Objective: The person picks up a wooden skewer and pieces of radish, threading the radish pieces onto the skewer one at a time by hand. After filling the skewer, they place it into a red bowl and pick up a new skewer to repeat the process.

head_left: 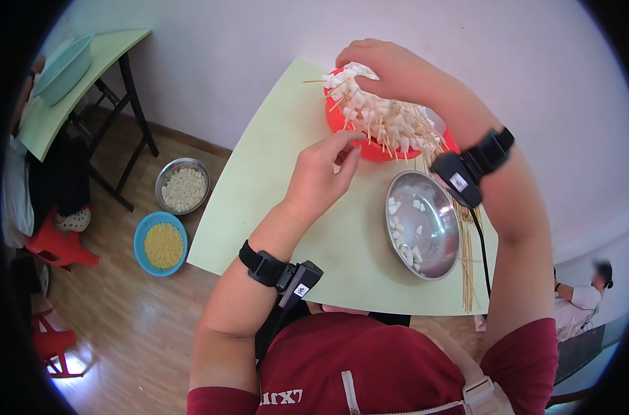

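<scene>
A red basin (pixel 334 114) at the table's far side holds a heap of white food pieces threaded on thin wooden skewers (pixel 390 121), stick ends pointing toward me. My right hand (pixel 397 69) reaches over the heap from the right, its thumb and fingers curled around white skewered pieces at the far rim. My left hand (pixel 321 169) is at the basin's near left side. Its thumb and bent fingers come close together by the stick ends; what lies between the tips is too small to make out. Nearer me, a metal bowl (pixel 435 232) contains loose white pieces.
Bare skewers (pixel 466 270) lie along the right side of the pale green table (pixel 259 200). On the floor at left stand a metal bowl (pixel 183 185) of white pieces and a blue basin (pixel 161 243) of yellow bits. Another person sits by a second table (pixel 114 52).
</scene>
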`<state>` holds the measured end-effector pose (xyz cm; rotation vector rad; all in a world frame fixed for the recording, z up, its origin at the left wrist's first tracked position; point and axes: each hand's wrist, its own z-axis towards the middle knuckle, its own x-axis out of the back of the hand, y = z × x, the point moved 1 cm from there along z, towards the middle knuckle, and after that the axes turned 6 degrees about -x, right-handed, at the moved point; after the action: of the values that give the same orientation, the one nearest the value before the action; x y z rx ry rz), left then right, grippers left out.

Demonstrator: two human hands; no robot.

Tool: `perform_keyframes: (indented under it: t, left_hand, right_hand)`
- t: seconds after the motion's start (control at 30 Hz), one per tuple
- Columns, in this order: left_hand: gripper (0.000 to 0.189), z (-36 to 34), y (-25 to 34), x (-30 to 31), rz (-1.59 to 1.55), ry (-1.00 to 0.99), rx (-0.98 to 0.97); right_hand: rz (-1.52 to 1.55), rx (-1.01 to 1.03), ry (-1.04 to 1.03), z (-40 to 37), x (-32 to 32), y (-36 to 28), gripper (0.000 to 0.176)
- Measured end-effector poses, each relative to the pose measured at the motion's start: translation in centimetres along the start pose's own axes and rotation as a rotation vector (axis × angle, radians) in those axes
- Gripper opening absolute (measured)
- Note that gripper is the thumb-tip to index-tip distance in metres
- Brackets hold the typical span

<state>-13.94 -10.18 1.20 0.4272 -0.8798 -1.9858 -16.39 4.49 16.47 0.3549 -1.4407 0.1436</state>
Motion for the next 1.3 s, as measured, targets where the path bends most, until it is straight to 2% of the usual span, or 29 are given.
perform_keyframes:
  t: [0.2,0.33,0.43,0.5,0.63,0.73,0.83,0.97,1.03,1.17,1.3]
  left_hand:
    - [0.022,-0.1,-0.2,-0.1,-0.002,-0.028,0.006]
    - [0.024,-0.1,-0.4,-0.4,0.016,-0.044,-0.027]
    - [0.022,-0.2,-0.5,-0.5,0.019,-0.075,-0.019]
    - [0.021,-0.4,-0.8,-0.8,0.035,-0.059,-0.002]
    - [0.022,-1.0,-1.1,-1.5,0.104,-0.150,0.010]
    - [0.023,-1.5,-1.4,-2.4,0.083,-0.206,0.005]
    - [0.022,-1.8,-1.7,-2.6,0.075,-0.225,0.055]
    - [0.022,-2.0,-2.0,-2.7,0.119,-0.257,0.088]
    - [0.022,-2.2,-2.0,-3.0,0.126,-0.268,0.076]
    - [0.022,-2.1,-2.6,-2.6,0.047,-0.284,0.125]
    - [0.024,-1.5,-1.6,-2.7,0.105,-0.265,0.110]
  right_hand:
    - [-0.043,0.085,0.200,-9.0,4.5,-6.0,0.023]
    - [-0.080,-0.005,0.178,-16.7,3.6,-8.7,0.024]
    - [-0.027,-0.142,0.178,-23.0,1.2,-8.3,0.024]
    - [0.024,-0.375,0.155,-28.3,-1.3,-7.6,0.019]
    - [-0.007,-0.777,0.090,-38.9,-5.1,-8.4,0.014]
    - [0.020,-0.996,0.200,-44.7,-7.3,-10.1,0.012]
    - [0.049,-1.157,0.240,-48.5,-8.5,-12.2,0.013]
    - [0.052,-1.250,0.286,-51.2,-9.5,-13.0,0.013]
    - [0.023,-1.274,0.369,-52.3,-9.8,-12.6,0.012]
    - [0.096,-1.326,0.388,-53.5,-10.1,-11.8,0.012]
    - [0.143,-1.286,0.376,-54.1,-10.3,-11.3,0.013]
